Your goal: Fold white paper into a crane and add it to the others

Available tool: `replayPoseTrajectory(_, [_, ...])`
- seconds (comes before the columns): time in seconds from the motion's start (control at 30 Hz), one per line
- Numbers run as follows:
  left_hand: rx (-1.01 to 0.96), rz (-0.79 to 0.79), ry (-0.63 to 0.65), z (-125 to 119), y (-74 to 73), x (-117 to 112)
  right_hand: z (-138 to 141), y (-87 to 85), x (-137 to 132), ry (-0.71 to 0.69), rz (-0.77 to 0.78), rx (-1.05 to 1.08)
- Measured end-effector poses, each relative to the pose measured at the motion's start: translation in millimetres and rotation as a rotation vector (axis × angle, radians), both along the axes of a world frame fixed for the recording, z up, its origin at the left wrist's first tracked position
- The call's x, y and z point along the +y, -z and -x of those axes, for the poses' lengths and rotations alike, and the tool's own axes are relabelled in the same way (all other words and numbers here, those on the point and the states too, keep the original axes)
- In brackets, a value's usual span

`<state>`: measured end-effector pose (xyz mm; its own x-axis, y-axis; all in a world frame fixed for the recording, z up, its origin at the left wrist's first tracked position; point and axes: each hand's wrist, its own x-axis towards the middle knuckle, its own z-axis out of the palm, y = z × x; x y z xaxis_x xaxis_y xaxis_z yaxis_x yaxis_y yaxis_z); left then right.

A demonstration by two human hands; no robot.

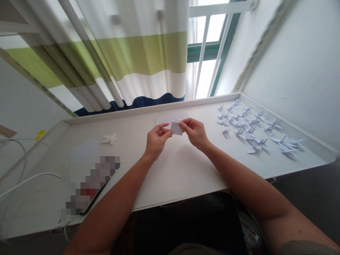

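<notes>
Both of my hands hold one small folded piece of white paper [176, 128] above the white table [175, 170]. My left hand [156, 139] pinches its left edge with fingers closed. On the opposite edge, my right hand [194, 131] grips the paper between thumb and fingers. Just beyond the hands a flat white paper sheet [170, 118] lies on the table.
Several folded paper cranes [249, 127] are spread over the table's right side. A crumpled white scrap [108, 139] and a flat pale sheet [85, 148] lie at left, near a blurred-out object [90, 184]. White cables [23, 177] run at far left. A striped curtain [119, 63] and a window [209, 53] stand behind.
</notes>
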<state>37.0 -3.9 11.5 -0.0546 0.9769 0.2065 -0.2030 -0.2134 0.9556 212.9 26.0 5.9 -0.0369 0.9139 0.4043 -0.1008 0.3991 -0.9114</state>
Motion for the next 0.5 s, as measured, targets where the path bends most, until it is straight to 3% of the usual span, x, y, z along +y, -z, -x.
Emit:
replayPoseTrajectory(0.23, [0.177, 0.135, 0.325, 0.8, 3.3, -4.6, -3.6, -1.2, 0.2, -0.039, 0.036, -0.069])
replayPoseTrajectory(0.5, [0.170, 0.130, 0.278, 2.6, 1.2, -4.2, -0.4, -4.9, -9.4, -0.215, 0.097, -0.083])
